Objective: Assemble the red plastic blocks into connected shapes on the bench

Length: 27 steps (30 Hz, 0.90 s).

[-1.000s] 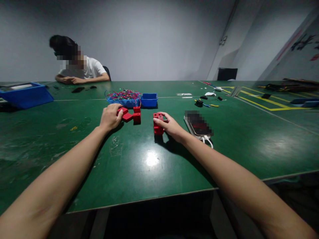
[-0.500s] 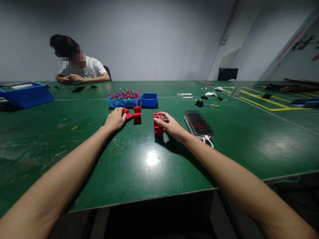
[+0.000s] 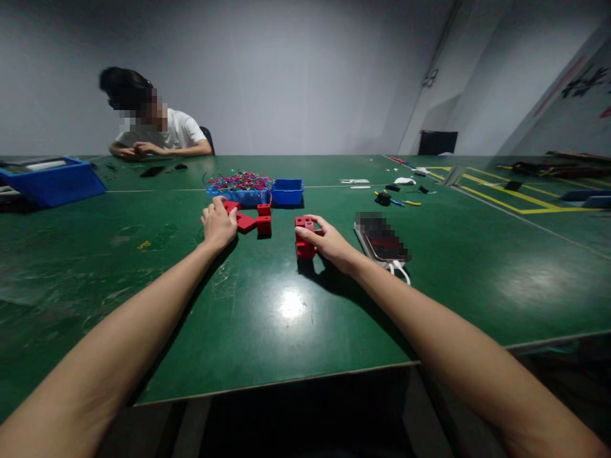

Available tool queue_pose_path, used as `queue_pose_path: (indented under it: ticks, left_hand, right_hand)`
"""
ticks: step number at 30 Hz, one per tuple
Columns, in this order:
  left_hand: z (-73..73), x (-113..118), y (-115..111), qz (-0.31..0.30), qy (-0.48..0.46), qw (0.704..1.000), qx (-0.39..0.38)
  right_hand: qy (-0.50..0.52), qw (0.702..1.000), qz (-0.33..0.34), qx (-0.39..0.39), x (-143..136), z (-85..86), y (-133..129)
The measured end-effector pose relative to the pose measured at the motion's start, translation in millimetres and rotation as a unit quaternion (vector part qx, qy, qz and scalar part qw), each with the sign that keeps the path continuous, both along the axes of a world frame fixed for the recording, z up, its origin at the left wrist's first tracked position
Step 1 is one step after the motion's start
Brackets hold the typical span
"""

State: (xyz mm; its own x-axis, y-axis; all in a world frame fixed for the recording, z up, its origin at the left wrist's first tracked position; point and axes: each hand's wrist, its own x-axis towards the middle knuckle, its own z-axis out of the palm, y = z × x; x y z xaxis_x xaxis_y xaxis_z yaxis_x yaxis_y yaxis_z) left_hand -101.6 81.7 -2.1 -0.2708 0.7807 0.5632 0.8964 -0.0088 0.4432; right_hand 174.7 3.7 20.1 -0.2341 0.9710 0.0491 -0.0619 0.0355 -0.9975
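On the green table, my left hand [image 3: 219, 226] is closed around a red block [image 3: 231, 207], which is partly covered by the fingers. Just right of that hand lies an angled red block [image 3: 245, 222]. Two small cube-like red blocks stand beside it, the nearer one [image 3: 263, 225] in front of the farther one [image 3: 263, 209]. My right hand [image 3: 329, 243] grips an upright stack of red blocks [image 3: 304, 238] with small holes on top, thumb on the near side and fingers behind. The stack appears to rest on the table.
A blue bin of coloured wires [image 3: 241, 184] and a small blue bin [image 3: 287, 191] stand beyond my hands. At right lies a phone [image 3: 382, 235] with a white cable. A larger blue bin [image 3: 57, 181] is far left. A person [image 3: 160, 130] sits across the table.
My left hand has shifted slightly left and lifted its fingers a little, with the red block turned in its grasp. My right hand and its stack look the same.
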Motion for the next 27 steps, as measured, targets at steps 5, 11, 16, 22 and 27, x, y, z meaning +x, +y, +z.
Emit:
queue_pose_path:
  ticks: [5,11,16,22,27]
  left_hand:
    - [6.0,-8,4,-0.002,-0.097,0.991,0.097]
    - [15.0,14,-6,-0.076,-0.096,0.972,0.203]
    - [11.9,54,-25,-0.166,-0.004,0.961,0.222]
    - [-4.3,89,-42,-0.299,0.025,0.939,0.169]
    - [-12.2,88,-40,-0.343,0.037,0.932,0.11]
  right_hand:
    - [-0.01,1.0,-0.001,0.004,1,1.8,-1]
    - [-0.009,1.0,0.0,0.008,1,-0.6,0]
    - [-0.029,0.999,-0.003,0.027,-2,0.0,-1]
    - [-0.037,0.998,-0.028,0.049,-6,-2.5,-4]
    - [-0.044,0.998,-0.04,0.022,-5,-3.4,-3]
